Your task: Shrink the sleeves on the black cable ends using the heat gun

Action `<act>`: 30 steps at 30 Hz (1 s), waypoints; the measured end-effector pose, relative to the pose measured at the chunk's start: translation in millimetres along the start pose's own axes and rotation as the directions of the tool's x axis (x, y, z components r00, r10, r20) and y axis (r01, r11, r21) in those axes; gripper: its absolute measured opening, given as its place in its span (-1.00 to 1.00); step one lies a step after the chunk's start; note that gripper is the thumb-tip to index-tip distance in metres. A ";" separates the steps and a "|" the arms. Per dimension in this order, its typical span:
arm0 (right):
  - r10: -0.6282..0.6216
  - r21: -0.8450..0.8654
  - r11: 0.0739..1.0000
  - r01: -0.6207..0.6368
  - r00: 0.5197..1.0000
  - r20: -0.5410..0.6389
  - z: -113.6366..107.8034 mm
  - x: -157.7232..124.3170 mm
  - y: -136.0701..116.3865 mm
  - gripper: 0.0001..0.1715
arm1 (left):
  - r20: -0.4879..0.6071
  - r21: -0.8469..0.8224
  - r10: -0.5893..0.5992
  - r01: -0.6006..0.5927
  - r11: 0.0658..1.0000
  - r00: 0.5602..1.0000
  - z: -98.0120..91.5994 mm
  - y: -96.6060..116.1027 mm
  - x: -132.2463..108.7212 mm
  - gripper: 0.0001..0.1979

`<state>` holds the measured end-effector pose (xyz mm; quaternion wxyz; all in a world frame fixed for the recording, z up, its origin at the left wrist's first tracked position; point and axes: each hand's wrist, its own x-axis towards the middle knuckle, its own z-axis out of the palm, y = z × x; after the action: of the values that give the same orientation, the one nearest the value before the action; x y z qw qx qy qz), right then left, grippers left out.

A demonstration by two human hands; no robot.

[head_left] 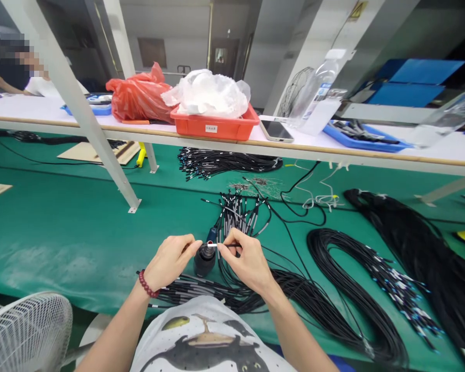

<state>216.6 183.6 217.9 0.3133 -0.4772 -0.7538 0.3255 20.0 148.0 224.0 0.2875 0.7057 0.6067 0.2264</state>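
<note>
My left hand point(174, 260), with a dark red bead bracelet on the wrist, pinches one end of a thin black cable. The other side of that cable is between the thumb and fingers of my right hand point(248, 260). A short white sleeve point(212, 245) shows on the cable between the two hands. Just beneath it stands a dark heat tool point(204, 262) with a round metal nozzle, glowing red at its opening. Black cables with grey sleeved ends point(236, 214) lie behind my hands, and more cables point(189, 289) lie in front.
Coiled black cables point(333, 289) cover the right of the green table point(62, 222). A raised shelf point(139, 129) holds a red tray point(217, 126), a phone point(276, 130) and bottles. A white fan point(27, 330) stands at lower left. Another person point(11, 67) sits at far left.
</note>
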 end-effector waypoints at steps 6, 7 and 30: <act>0.008 0.009 1.000 -0.008 1.000 -0.008 5.2 5.2 7.7 -0.77 | -0.033 -0.056 -0.012 0.011 0.998 0.999 3.1 -7.8 6.7 -0.60; 0.014 0.009 1.000 -0.014 1.000 -0.006 6.1 5.8 8.7 -0.77 | -0.042 -0.067 -0.015 0.012 0.998 0.999 4.1 -9.2 7.7 -0.61; 0.016 0.027 0.999 -0.018 0.998 0.061 -2.8 6.2 18.0 -0.80 | -0.026 -0.078 -0.013 0.011 0.997 1.000 10.2 -15.3 12.3 -0.65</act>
<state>225.9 195.8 206.3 0.2939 -0.4690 -0.7544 0.3530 17.7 160.3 205.8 0.3081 0.6872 0.6053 0.2578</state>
